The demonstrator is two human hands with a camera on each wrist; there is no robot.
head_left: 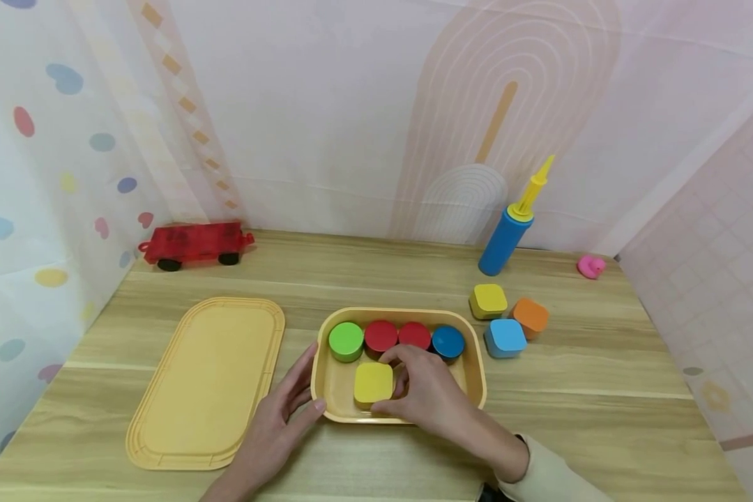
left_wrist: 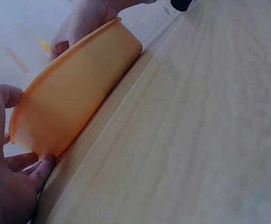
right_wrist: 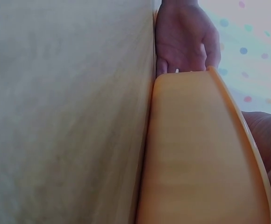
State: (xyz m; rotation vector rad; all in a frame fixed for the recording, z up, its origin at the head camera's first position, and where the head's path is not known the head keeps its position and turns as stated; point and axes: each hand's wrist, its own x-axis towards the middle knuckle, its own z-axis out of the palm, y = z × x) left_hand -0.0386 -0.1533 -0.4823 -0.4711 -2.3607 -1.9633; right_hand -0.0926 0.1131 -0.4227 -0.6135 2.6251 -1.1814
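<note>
- The right hand pinches a yellow, square, plastic-looking block with round corners, just left of its palm. I can't tell if the block sits on the bottom.
- The left hand is spread wide and holds the end of a long, tan, plastic-looking tray. It is farther from the block.
- The tray runs long from the left hand past the right.
- Past the right fingertips, along the far side, sit one green round block, two red round blocks and one blue round block.
</note>
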